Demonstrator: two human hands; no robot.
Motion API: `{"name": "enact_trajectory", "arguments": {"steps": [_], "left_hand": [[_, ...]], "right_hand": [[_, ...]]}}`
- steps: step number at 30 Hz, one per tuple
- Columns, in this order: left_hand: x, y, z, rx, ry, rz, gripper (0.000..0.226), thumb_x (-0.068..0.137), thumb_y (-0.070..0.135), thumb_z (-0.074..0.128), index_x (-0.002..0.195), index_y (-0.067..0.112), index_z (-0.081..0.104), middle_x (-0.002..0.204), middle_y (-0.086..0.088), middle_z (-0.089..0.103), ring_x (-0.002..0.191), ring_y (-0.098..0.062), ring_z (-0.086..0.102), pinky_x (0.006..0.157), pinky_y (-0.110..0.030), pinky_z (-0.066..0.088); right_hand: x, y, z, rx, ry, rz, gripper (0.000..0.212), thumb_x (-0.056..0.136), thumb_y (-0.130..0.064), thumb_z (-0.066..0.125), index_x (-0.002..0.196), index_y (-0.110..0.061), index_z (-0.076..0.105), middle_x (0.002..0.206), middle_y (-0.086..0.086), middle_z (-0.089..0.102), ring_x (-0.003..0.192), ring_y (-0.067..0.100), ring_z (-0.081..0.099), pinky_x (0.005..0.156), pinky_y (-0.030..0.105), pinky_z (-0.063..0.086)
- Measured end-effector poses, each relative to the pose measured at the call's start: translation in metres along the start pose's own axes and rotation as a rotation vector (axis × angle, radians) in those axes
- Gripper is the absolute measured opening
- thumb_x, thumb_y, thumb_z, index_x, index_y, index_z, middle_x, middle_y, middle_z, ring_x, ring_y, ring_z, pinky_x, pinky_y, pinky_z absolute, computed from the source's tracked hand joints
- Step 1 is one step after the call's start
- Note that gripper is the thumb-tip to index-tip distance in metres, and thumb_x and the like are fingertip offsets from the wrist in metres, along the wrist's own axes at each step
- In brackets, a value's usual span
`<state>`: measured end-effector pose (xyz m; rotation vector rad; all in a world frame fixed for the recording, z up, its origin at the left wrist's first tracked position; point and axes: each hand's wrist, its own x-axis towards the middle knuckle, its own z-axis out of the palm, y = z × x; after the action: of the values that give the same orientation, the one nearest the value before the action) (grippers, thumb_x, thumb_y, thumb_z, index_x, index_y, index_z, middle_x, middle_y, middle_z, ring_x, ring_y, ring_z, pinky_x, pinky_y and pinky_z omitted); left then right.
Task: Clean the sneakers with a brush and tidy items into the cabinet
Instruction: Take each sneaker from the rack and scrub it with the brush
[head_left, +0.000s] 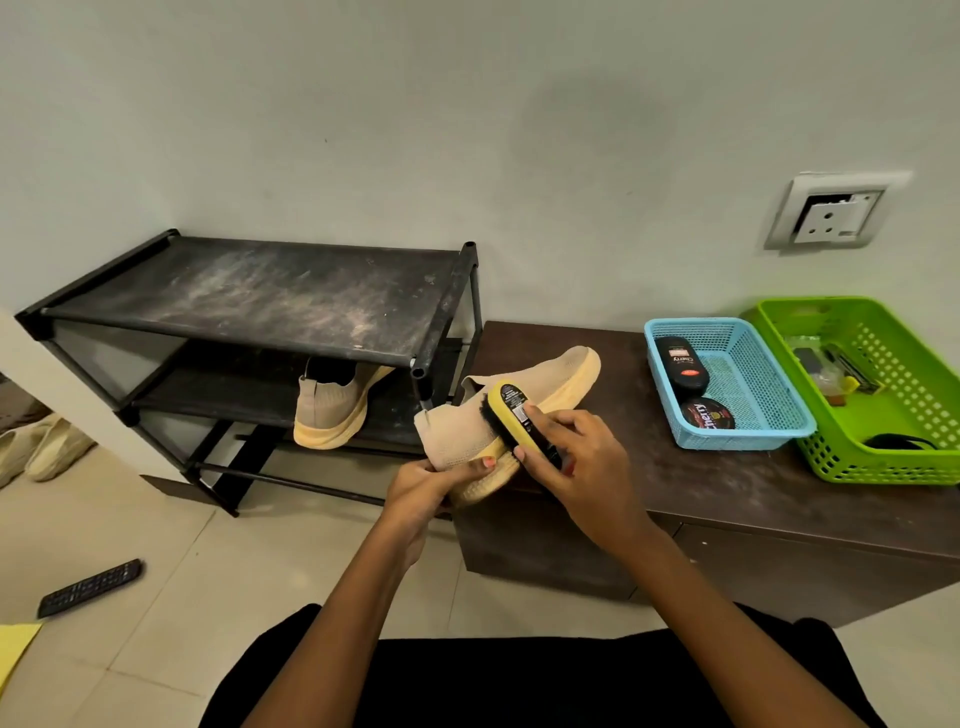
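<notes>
Brush (511, 410) on sneaker (550, 379), over the cabinet top's (701, 483) left edge!
Left hand (426, 483) grasps the sneaker's heel end. Right hand (576, 462) wraps the brush, bristles against the knit upper. Bare top runs from there to the blue basket (743, 440), and the green basket (883, 467) sits at the right edge. Second sneaker (332, 410) is on the rack's (249, 296) middle shelf.

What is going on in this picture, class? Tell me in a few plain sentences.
A person is brushing a sneaker. The left hand holds it by the heel end, at the edge of a low cabinet. The right hand grips a brush, bristles against the sneaker's side. The other sneaker sits on a lower shelf of the rack. A blue basket holding a polish tin and a green basket stand on the cabinet.
</notes>
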<state>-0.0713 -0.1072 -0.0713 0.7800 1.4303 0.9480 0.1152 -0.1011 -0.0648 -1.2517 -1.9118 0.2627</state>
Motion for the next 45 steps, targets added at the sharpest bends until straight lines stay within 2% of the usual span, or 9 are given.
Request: {"name": "enact_trajectory", "arguments": {"steps": [5, 10, 15, 17, 20, 25, 30, 38, 45], "left_hand": [[0.001, 0.002, -0.006, 0.044, 0.043, 0.037, 0.046, 0.056, 0.025, 0.088, 0.094, 0.006, 0.069, 0.086, -0.008, 0.074, 0.082, -0.019, 0.07, 0.072, -0.034, 0.056], [0.005, 0.006, -0.009, 0.044, 0.084, 0.042, 0.033, 0.065, 0.023, 0.083, 0.089, 0.01, 0.065, 0.091, -0.005, 0.07, 0.086, -0.018, 0.065, 0.067, -0.029, 0.053], [0.005, 0.008, -0.014, 0.048, 0.083, 0.062, 0.025, 0.069, 0.015, 0.08, 0.089, 0.008, 0.066, 0.079, -0.004, 0.072, 0.069, -0.012, 0.068, 0.055, -0.022, 0.052], [0.004, 0.009, -0.017, 0.046, 0.068, 0.053, 0.024, 0.07, 0.014, 0.079, 0.087, 0.009, 0.064, 0.085, -0.007, 0.07, 0.075, -0.015, 0.066, 0.059, -0.024, 0.054], [0.006, 0.009, -0.017, 0.042, 0.061, 0.046, 0.029, 0.067, 0.017, 0.082, 0.087, 0.01, 0.062, 0.089, -0.007, 0.068, 0.082, -0.018, 0.064, 0.064, -0.029, 0.053], [0.013, 0.013, -0.022, 0.121, 0.004, 0.05, 0.063, 0.04, 0.03, 0.09, 0.093, 0.004, 0.068, 0.082, -0.007, 0.072, 0.078, -0.019, 0.066, 0.063, -0.027, 0.051], [0.013, 0.013, -0.022, 0.146, 0.017, 0.032, 0.076, 0.024, 0.048, 0.082, 0.089, 0.011, 0.064, 0.092, -0.009, 0.069, 0.085, -0.02, 0.064, 0.063, -0.028, 0.051], [0.009, 0.002, -0.013, -0.08, 0.112, 0.055, 0.056, 0.072, 0.019, 0.076, 0.122, 0.009, 0.053, 0.103, -0.008, 0.066, 0.089, -0.02, 0.063, 0.069, -0.03, 0.05], [0.001, 0.002, -0.004, -0.206, 0.074, 0.102, 0.094, 0.043, 0.019, 0.091, 0.126, 0.011, 0.047, 0.108, -0.008, 0.067, 0.095, -0.022, 0.067, 0.063, -0.03, 0.057]], "right_hand": [[-0.009, -0.003, -0.001, -0.095, -0.091, -0.166, 0.049, 0.084, -0.044, 0.05, 0.126, -0.021, 0.059, 0.101, 0.003, 0.06, 0.09, 0.009, 0.049, 0.074, 0.008, 0.038], [0.01, 0.031, -0.015, -0.108, 0.022, 0.06, 0.049, 0.082, -0.041, 0.059, 0.125, -0.017, 0.06, 0.097, 0.005, 0.058, 0.089, 0.017, 0.052, 0.07, 0.025, 0.047], [-0.01, -0.006, 0.005, -0.02, -0.085, -0.186, 0.046, 0.08, -0.038, 0.057, 0.121, -0.018, 0.063, 0.095, 0.006, 0.058, 0.087, 0.009, 0.044, 0.075, 0.014, 0.039], [0.003, 0.019, -0.003, -0.027, -0.003, -0.061, 0.046, 0.079, -0.038, 0.061, 0.121, -0.017, 0.063, 0.094, 0.005, 0.058, 0.087, 0.011, 0.048, 0.074, 0.023, 0.048], [0.016, 0.039, -0.012, -0.029, 0.119, 0.158, 0.046, 0.078, -0.03, 0.071, 0.12, -0.014, 0.063, 0.09, 0.005, 0.058, 0.083, 0.017, 0.053, 0.07, 0.032, 0.051], [-0.007, -0.012, 0.009, 0.06, -0.078, -0.165, 0.045, 0.079, -0.037, 0.061, 0.119, -0.017, 0.064, 0.092, 0.005, 0.057, 0.086, 0.007, 0.044, 0.073, 0.015, 0.041], [0.017, 0.036, -0.008, 0.004, 0.082, 0.163, 0.046, 0.078, -0.03, 0.07, 0.121, -0.016, 0.062, 0.088, 0.003, 0.056, 0.081, 0.016, 0.052, 0.066, 0.024, 0.044], [0.0, -0.005, 0.014, 0.063, -0.021, -0.007, 0.048, 0.08, -0.041, 0.057, 0.121, -0.017, 0.062, 0.094, 0.004, 0.058, 0.087, 0.009, 0.048, 0.076, 0.011, 0.042], [-0.003, -0.006, 0.019, 0.132, -0.056, -0.013, 0.049, 0.081, -0.042, 0.058, 0.123, -0.016, 0.062, 0.094, 0.005, 0.055, 0.088, 0.01, 0.048, 0.073, 0.011, 0.044]]}}
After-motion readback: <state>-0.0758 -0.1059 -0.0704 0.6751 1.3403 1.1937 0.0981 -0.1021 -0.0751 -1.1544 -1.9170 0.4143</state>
